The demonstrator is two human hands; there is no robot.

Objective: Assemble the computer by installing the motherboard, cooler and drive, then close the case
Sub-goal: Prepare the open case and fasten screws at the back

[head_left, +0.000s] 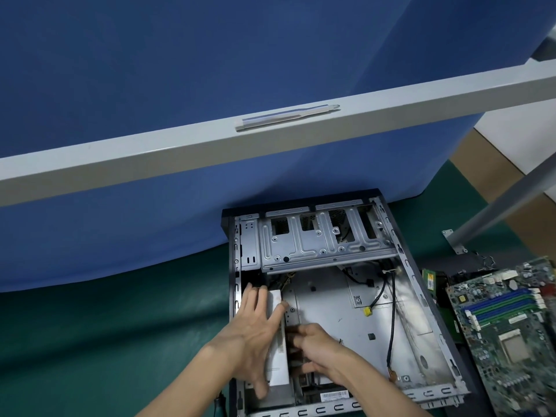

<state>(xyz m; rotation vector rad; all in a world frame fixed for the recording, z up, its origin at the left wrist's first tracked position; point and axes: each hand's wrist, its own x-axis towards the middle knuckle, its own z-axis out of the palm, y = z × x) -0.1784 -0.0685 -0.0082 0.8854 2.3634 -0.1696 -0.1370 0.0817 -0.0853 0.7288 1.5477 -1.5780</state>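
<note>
A blue partition (150,85) fills most of your view. Below it, on a green mat (120,326), the open computer case (340,299) lies on its side. The motherboard (508,326) lies on the mat just right of the case, outside it. Your left grip (255,326) is released, fingers spread flat on a silver box (278,368) at the case's left side. Your right grip (322,347) curls beside that box; I cannot tell whether it grasps anything.

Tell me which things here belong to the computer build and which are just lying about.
In the job: open grey metal computer case, green motherboard, silver metal box in it.
Lying about: white pen-shaped tool on the grey rail.
</note>
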